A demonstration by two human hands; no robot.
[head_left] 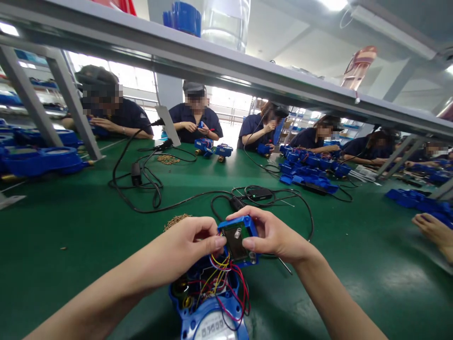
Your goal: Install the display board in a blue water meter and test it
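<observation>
My right hand [274, 236] grips a small blue housing [252, 226] by its right side, thumb on the front and fingers behind. Inside the housing sits a circuit board [233, 245] with a small spring [238, 233] on its face. At the left edge of the board, where wires join it, my left hand [198, 241] is closed with thumb and fingers pinched. Yellow, red, black and white wires [244, 288] run down from the board into an open blue water meter [187, 326] below. The meter has a round number dial [214, 326].
Black cables [155, 208] and a black box with a green light [260, 193] lie beyond my hands on the green table [88, 264]. Small brass-coloured screws [176, 220] lie in a pile. A shelf [212, 61] crosses overhead. Co-workers sit opposite; another person's hand [435, 231] is at right.
</observation>
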